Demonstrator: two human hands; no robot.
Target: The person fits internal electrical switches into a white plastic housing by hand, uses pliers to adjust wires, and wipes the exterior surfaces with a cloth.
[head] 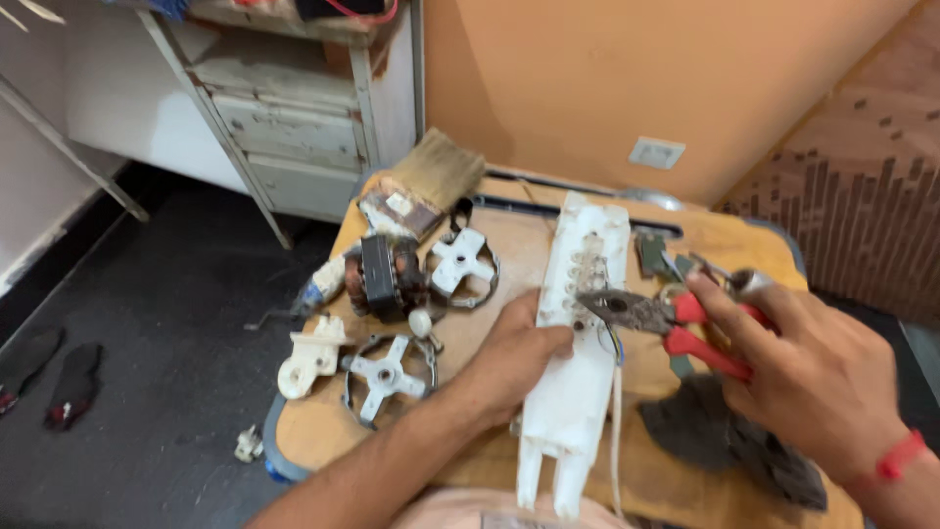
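Steadying a white plastic housing (576,333) flat-palmed, the left hand (519,358) risked slipping while the right hand (783,367), closed around red-handled pliers (656,318), levered and might crack it.

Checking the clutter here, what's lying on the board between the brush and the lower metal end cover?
In the head view, the motor core with its copper windings lies between the brush and the lower end cover.
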